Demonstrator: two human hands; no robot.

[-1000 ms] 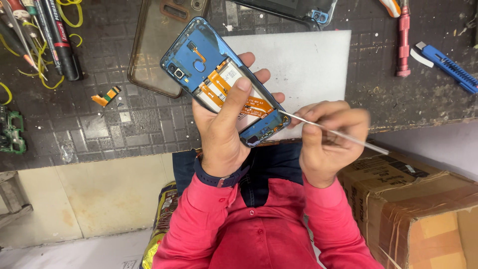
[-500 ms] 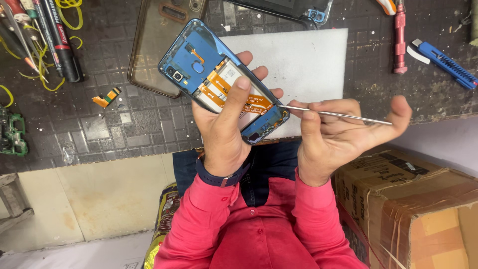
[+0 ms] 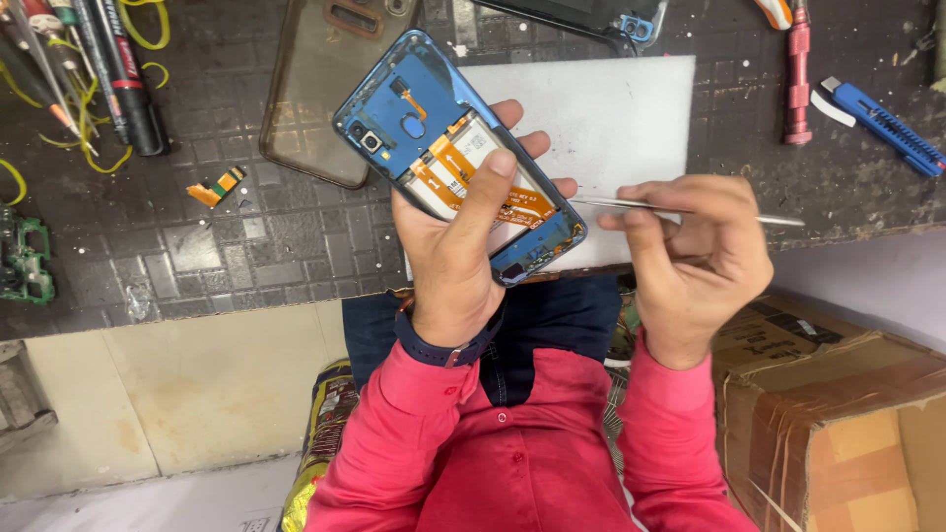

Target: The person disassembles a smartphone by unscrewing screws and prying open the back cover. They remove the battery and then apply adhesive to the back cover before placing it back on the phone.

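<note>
Dark gridded matting covers the desk (image 3: 197, 246), which is cut off at the top and both sides, so the tools along its far edge show only in part: black pens and yellow wire (image 3: 108, 79) at the upper left, a green circuit board (image 3: 25, 261) half out of view at the left, a red screwdriver handle (image 3: 796, 84) and a blue utility knife (image 3: 887, 123) at the upper right. A white sheet (image 3: 611, 128) lies on the matting, partly hidden behind the phone. A clear smoky phone case (image 3: 325, 89) lies beside it, its top cropped. A small orange flex cable (image 3: 217, 187) lies alone on the matting.

The left hand (image 3: 453, 266) grips an opened blue phone (image 3: 434, 148), back cover off, above the desk edge; the thumb presses on the orange ribbon cable (image 3: 463, 167) over the battery, and the fingers behind are mostly hidden. The right hand (image 3: 690, 256) is closed around thin metal tweezers (image 3: 611, 205), whose tip meets the phone's lower right edge; the exact contact point is too small to make out.

At the lower right stands a taped brown cardboard box (image 3: 838, 414), its flaps shut and its contents unseen. A colourful printed packet (image 3: 325, 433) peeks out beside the red sleeve, mostly covered
</note>
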